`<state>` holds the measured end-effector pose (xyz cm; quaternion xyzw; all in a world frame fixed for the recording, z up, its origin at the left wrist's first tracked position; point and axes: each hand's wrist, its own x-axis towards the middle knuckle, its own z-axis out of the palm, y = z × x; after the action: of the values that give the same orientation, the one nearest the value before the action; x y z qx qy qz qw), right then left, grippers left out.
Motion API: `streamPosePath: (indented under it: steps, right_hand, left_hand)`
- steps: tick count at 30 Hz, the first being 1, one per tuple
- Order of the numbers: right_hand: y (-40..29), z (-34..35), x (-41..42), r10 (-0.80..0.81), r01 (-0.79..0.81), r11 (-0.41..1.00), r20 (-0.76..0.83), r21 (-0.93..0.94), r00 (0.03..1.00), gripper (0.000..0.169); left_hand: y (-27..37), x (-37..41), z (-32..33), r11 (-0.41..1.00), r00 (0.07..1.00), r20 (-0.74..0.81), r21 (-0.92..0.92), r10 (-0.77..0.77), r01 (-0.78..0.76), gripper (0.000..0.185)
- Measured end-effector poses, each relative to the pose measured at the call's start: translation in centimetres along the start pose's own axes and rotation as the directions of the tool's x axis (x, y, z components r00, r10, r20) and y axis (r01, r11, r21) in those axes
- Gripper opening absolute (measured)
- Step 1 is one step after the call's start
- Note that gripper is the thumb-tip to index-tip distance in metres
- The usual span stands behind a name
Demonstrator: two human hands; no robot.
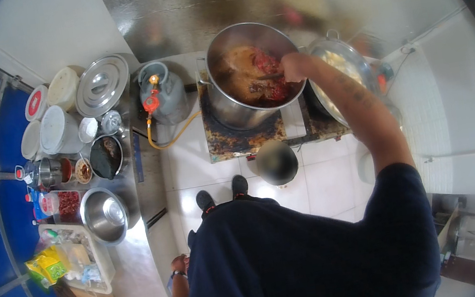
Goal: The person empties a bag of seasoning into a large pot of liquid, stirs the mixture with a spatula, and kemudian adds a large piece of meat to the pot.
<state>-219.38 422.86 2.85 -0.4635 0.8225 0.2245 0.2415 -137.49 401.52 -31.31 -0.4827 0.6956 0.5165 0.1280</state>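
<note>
My right hand (294, 67) is closed on the dark handle of a utensil (271, 76) over a tall stainless steel stockpot (240, 116). The utensil's far end is hidden. Inside the pot lie brown liquid and red chunks (265, 61), and some steam rises. The pot stands on a grimy gas stove (245, 140). Beside it, a wide metal pan (337, 109) holds pale pieces (337, 61), partly behind my forearm. Low at my left side hangs my left hand (181, 264), with a band on the wrist; its fingers are partly hidden by my body.
A gas cylinder (166, 97) with an orange hose (177, 139) stands left of the stove. The steel counter (130, 259) carries a pot lid (102, 85), tubs, an empty metal bowl (105, 215) and a white basket (109, 276). A dark round container (277, 163) sits on the floor before the stove.
</note>
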Motion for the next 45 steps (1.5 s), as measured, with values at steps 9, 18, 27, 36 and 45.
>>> streamPosePath:
  steps: [9,18,27,36,45]
  right_hand:
    - [-0.7,0.8,-2.5,0.114,-0.089,0.988,-0.205,0.127,0.972,0.032]
    - [-1.6,-2.3,-11.2,0.271,-0.208,0.957,-0.362,0.203,0.892,0.035]
    - [-2.0,-1.3,-15.0,0.345,-0.295,0.904,-0.118,0.310,0.931,0.028]
    - [-6.3,-4.9,-19.6,0.283,-0.422,0.566,0.314,0.709,0.906,0.016]
    - [-7.0,-3.9,-20.4,0.170,-0.399,-0.042,0.400,0.916,0.900,0.015]
  left_hand:
    - [2.6,2.4,-0.6,0.978,0.994,0.038,-0.175,-0.107,0.112,0.023]
    - [6.7,3.7,-2.1,0.792,0.914,0.116,-0.466,-0.388,0.395,0.026]
    - [6.2,5.3,-3.3,0.813,0.903,0.137,-0.397,-0.407,0.427,0.027]
    - [4.6,6.5,-5.6,0.818,0.902,0.148,-0.382,-0.405,0.430,0.030]
    - [2.4,6.5,-6.9,0.807,0.888,0.161,-0.370,-0.431,0.459,0.027]
